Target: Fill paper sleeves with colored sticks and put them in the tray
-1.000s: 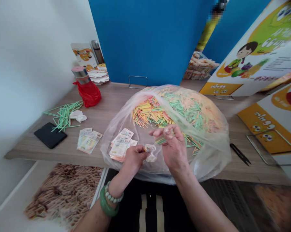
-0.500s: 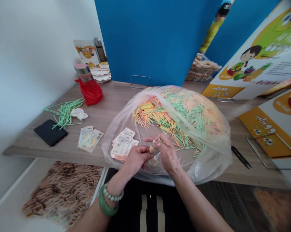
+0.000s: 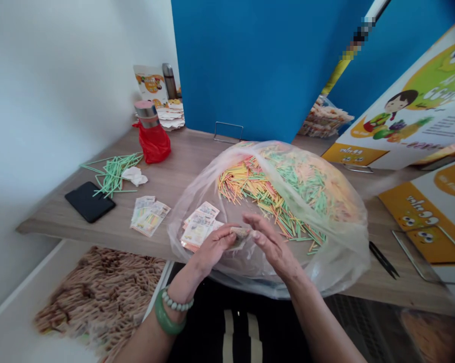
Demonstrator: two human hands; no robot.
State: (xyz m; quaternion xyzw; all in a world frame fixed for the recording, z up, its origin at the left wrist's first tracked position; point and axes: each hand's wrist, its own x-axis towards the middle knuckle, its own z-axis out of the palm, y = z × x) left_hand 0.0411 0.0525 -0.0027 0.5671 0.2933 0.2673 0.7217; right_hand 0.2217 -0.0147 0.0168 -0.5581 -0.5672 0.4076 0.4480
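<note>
My left hand [image 3: 211, 248], with a green bangle and a beaded bracelet at the wrist, is closed on a small printed packet [image 3: 239, 239], pinched between thumb and fingers. Facing it, my right hand [image 3: 272, 246] is open, its fingers stretched out close to the packet's edge. I cannot tell whether a fingertip touches it. Both hands are over the front of a large clear plastic bag [image 3: 344, 252], spread open on the table. Inside lies a heap of thin yellow, green and orange sticks [image 3: 263, 194]. A pile of printed packets [image 3: 201, 227] rests left of my left hand.
Filled packets [image 3: 152, 218], a black phone [image 3: 90, 201], green sticks [image 3: 116, 174] and a crumpled tissue [image 3: 134, 176] lie leftward. Behind them stands a flask in a red bag [image 3: 154, 143]. Black tweezers [image 3: 384, 259] lie right. Below the table, a white bin [image 3: 31, 275] holds many packets.
My right hand has drawn back from the packet and its fingers have straightened. The left hand keeps hold of the packet. The whole view has shifted slightly.
</note>
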